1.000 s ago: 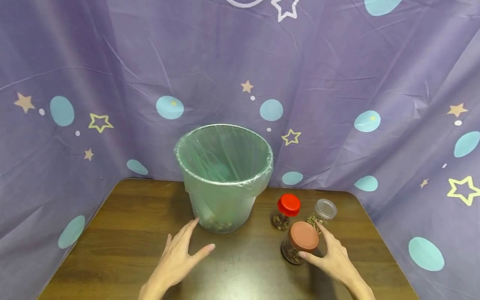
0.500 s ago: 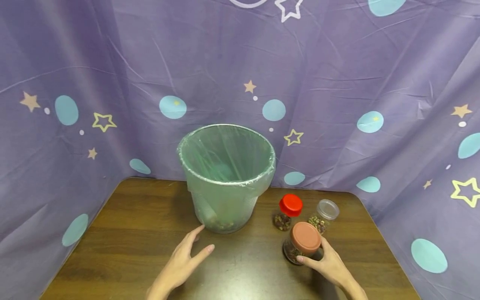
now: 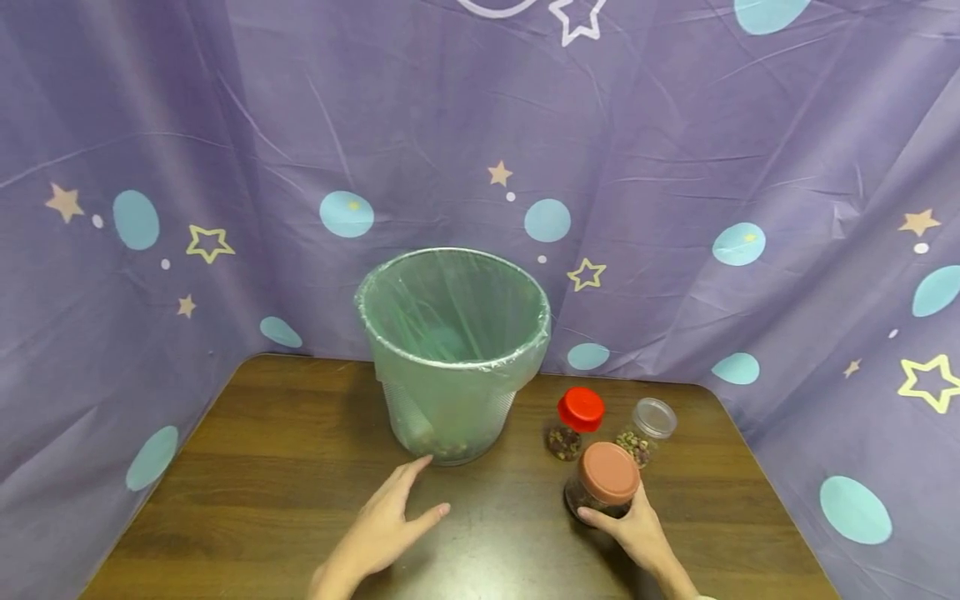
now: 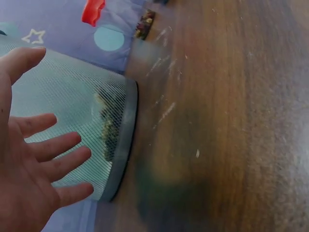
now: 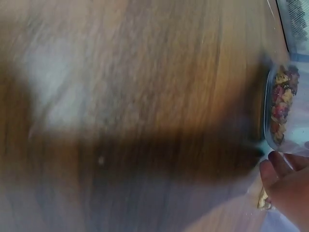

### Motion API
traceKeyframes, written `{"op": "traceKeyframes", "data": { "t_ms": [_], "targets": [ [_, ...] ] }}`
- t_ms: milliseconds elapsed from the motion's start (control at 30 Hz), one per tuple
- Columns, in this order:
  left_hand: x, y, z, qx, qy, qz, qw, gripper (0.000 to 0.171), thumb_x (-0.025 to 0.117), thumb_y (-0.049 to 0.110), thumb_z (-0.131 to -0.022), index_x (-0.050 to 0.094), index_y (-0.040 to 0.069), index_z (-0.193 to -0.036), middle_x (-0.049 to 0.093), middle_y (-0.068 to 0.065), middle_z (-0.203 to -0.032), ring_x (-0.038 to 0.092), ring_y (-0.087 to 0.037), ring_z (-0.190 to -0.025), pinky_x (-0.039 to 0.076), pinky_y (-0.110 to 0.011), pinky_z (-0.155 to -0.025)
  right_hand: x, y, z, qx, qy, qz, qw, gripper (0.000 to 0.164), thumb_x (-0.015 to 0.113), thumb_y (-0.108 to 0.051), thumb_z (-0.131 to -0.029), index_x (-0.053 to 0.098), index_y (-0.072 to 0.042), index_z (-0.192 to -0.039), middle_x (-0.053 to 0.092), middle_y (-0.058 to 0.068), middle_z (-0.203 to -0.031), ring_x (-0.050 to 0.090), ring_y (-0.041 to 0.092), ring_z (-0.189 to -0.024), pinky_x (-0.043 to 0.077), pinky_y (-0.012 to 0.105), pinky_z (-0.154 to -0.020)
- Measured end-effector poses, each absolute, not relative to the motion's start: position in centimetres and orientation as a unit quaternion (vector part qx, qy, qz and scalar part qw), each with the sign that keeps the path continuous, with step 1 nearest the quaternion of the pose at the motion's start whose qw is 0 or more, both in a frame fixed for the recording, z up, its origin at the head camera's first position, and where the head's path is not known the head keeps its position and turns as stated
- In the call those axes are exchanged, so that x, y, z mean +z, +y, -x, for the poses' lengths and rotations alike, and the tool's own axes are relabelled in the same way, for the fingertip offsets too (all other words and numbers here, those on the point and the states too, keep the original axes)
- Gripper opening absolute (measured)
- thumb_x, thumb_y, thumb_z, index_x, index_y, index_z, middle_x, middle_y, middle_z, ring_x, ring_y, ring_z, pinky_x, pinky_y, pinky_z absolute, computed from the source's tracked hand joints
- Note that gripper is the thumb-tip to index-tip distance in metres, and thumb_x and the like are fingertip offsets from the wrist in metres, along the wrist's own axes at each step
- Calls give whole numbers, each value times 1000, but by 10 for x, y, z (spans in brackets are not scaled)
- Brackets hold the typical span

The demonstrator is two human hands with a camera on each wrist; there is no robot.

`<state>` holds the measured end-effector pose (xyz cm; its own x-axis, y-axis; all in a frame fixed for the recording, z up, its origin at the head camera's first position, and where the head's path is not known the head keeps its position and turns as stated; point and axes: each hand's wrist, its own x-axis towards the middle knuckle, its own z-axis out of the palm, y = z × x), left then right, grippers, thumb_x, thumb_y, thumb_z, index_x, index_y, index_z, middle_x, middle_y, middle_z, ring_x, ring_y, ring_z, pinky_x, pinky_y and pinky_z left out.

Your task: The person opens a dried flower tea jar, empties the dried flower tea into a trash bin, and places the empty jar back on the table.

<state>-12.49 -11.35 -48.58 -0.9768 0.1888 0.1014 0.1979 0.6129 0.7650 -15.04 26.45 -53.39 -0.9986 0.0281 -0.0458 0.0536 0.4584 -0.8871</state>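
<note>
My right hand [image 3: 641, 533] grips the side of a clear jar with a brownish-pink lid [image 3: 610, 472], thumb in front and fingers at its right. The jar stands on the table. In the right wrist view, dried flowers [image 5: 281, 108] lie in the jar's bottom, and fingers [image 5: 285, 174] curl beside it. Open and spread, my left hand [image 3: 378, 529] hovers before a mesh waste bin [image 3: 442, 400] lined with a green bag. The left wrist view has that hand [image 4: 34, 164] beside the bin's wall [image 4: 63, 92], holding nothing.
Behind the gripped jar stand a red-lidded jar [image 3: 581, 410] and a clear-lidded jar [image 3: 652, 419], both with dried bits inside. The bin bottom holds some dried matter [image 4: 110, 128]. A purple patterned curtain [image 3: 420, 125] surrounds the wooden table [image 3: 277, 467].
My right hand has come in from the right and taken hold of the brownish-pink-lidded jar. My left hand has drifted right and a little nearer to me. The jar has hardly moved.
</note>
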Motion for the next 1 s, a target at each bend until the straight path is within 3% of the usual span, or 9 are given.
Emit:
{"op": "traceKeyframes", "data": {
  "t_ms": [133, 333, 467, 800, 1000],
  "targets": [
    [-482, -110, 125, -394, -910, 127, 24, 77, 66, 52, -88, 42, 11, -148, 49, -12, -148, 49, -38, -135, 38, -63, -108, -535, 260, 152, -496, 867, -30, -20, 97, 86, -29, -74, 28, -8, -148, 54, 19, -140, 48, 37, -133, 33, 58, -112],
    [-475, -106, 127, -338, -926, 162, 41, 77, 69, 50, -86, 44, 11, -147, 54, -10, -144, 51, -34, -134, 27, -68, -113, -530, 255, 150, -456, 889, -34, -19, 98, 86, -38, -72, 30, -5, -146, 54, 22, -140, 49, 44, -132, 35, 64, -109],
    [-473, -103, 127, -304, -932, 191, 44, 78, 71, 48, -85, 42, 12, -148, 54, -10, -144, 50, -33, -135, 26, -70, -112, -528, 249, 151, -428, 903, -27, -35, 96, 87, -42, -70, 36, -3, -141, 59, 21, -134, 54, 42, -127, 41, 62, -104],
    [-464, -95, 128, -282, -934, 219, 6, 87, 66, 58, -84, 37, 11, -151, 47, -15, -150, 44, -40, -138, 16, -75, -112, -522, 236, 152, -394, 917, 20, -64, 89, 91, -42, -64, 49, -3, -132, 68, 13, -121, 64, 32, -115, 50, 52, -97],
    [-458, -87, 128, -274, -933, 235, -2, 88, 65, 61, -84, 36, 12, -151, 46, -15, -151, 42, -38, -140, 15, -73, -114, -517, 226, 150, -368, 926, 53, -66, 95, 92, -45, -58, 52, -2, -132, 70, 10, -118, 66, 28, -112, 51, 50, -95]
  ]
}}
